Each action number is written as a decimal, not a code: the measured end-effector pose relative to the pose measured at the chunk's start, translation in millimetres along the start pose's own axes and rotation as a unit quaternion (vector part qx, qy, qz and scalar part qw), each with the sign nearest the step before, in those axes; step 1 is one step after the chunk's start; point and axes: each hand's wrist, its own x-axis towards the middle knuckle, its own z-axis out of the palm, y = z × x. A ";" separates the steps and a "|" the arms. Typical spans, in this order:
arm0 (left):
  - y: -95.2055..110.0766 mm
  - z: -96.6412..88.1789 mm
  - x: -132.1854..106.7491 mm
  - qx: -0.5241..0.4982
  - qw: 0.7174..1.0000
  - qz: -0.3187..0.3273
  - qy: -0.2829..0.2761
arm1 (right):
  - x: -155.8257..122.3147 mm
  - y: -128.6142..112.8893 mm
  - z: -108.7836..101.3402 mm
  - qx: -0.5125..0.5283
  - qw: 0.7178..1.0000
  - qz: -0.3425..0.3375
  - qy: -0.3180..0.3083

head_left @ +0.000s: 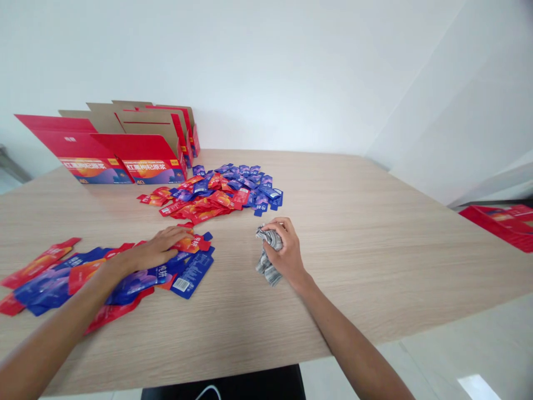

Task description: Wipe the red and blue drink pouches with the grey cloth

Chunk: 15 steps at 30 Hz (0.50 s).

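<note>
Left hand [160,249] lies flat and palm down, fingers loosely spread, on the near spread of red and blue sachets [54,278] at table left; it grips nothing. Right hand [287,253] is fisted around a crumpled grey cloth [265,268], low over the wooden table [375,233], right of the near spread.

Risk: the glossy sachets overlap loosely, so sideways palm pressure would likely skid them toward the near edge. The cloth's hanging tail could drag strays from the far sachet heap [216,191].

Left hand [160,248] flat, palm down; right hand [285,253] fisted.
</note>
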 end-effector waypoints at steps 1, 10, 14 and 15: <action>0.2 0.7 4.2 -0.009 1.000 -0.014 -0.004 | 0.2 0.6 -0.1 0.000 1.000 0.000 0.002; 12.3 20.9 27.9 -0.004 0.988 -0.149 0.046 | 0.8 1.1 -1.9 -0.003 1.000 0.001 0.012; 29.6 15.0 15.8 -0.048 0.997 -0.056 0.002 | 0.8 -2.5 -2.7 -0.001 1.000 -0.002 0.007; 34.6 13.5 12.1 -0.059 0.997 -0.039 -0.012 | 0.7 -3.4 -2.7 0.001 1.000 -0.003 0.005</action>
